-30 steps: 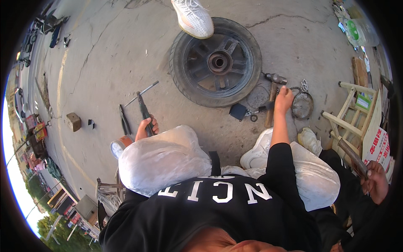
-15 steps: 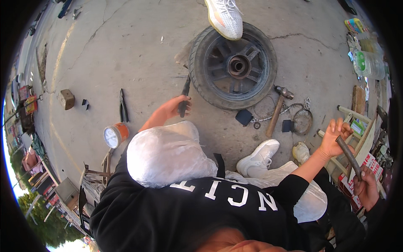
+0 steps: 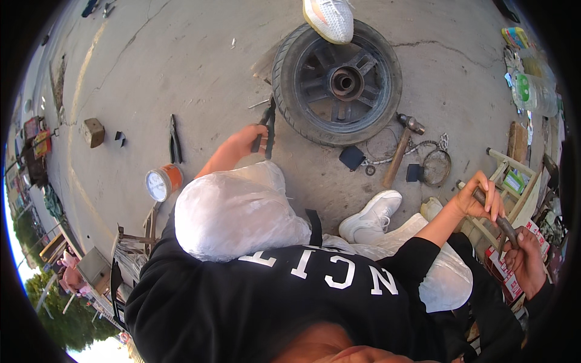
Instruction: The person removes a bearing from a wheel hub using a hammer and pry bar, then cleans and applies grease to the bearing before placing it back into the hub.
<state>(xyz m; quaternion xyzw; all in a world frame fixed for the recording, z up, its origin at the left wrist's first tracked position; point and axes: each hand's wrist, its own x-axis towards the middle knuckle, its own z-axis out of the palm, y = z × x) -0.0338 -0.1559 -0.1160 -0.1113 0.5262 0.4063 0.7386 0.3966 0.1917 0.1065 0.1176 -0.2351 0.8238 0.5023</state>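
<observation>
My left hand (image 3: 254, 139) is closed round the handles of black pliers (image 3: 270, 130). The handles stand apart, and the jaws are beside the tyre's left edge, near a thin metal pin (image 3: 260, 104); whether they grip it I cannot tell. The wheel (image 3: 339, 85) with its black tyre lies flat on the ground, pressed by another person's white shoe (image 3: 331, 21). On the right, my right hand (image 3: 479, 198) has its fingers round the upper part of a dark metal rod (image 3: 504, 227). Another person's hand (image 3: 528, 260) holds the rod's lower end.
A hammer (image 3: 399, 151), a chain (image 3: 423, 145) and a metal ring (image 3: 437, 168) lie below the wheel. Further left are a second pair of pliers (image 3: 175, 139), an orange-and-white tub (image 3: 163, 183) and a block (image 3: 93, 132). A pale ladder-like frame (image 3: 514, 158) stands at the right.
My right hand has gone from open beside the rod to closed round it. In my left hand the pliers' handles have spread apart. The view has shifted slightly.
</observation>
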